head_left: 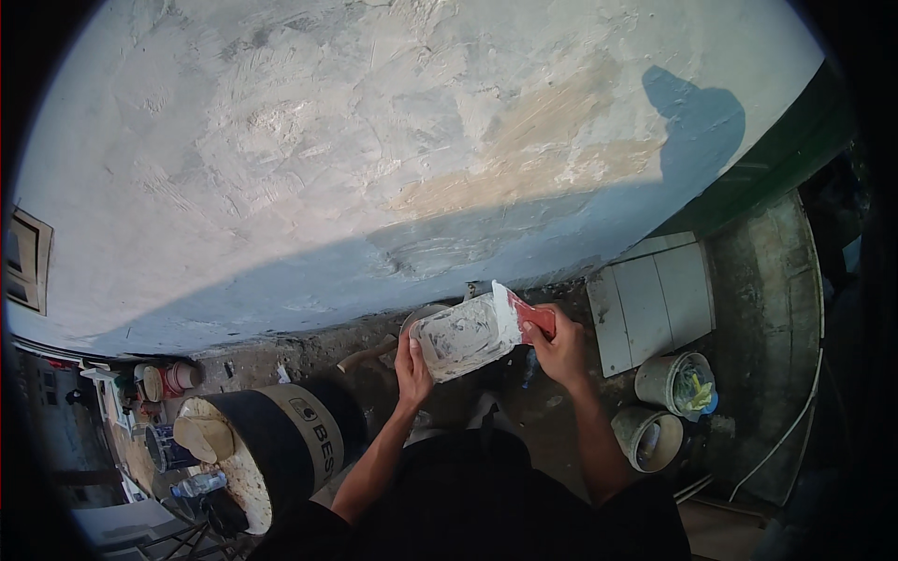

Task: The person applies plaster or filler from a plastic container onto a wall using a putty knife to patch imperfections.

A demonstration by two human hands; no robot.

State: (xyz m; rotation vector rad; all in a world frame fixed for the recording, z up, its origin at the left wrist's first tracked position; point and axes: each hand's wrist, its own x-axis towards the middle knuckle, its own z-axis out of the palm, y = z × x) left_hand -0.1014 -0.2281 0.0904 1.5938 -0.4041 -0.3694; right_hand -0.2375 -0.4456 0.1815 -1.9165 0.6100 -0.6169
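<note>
My left hand (413, 372) grips the left end of a shallow rectangular tray (449, 370), its inside smeared with whitish-grey filler paste (460, 332). In my right hand (559, 348) is a putty knife (536, 321) with a red handle, the fingers closed round it. Its wide blade, coated with white paste, rests at the tray's right end. Ahead stands a wall (309, 122) patchily skimmed with white and grey filler, with a beige patch (524, 173) on it. The fingers under the tray are hidden.
A dark drum (281, 439) with a beige band stands left, a plastic bottle (199, 483) on its top. At right are two buckets (655, 385) (625, 432), one holding a yellow-green bag (694, 391). Pale panels (652, 301) lean by the wall's foot.
</note>
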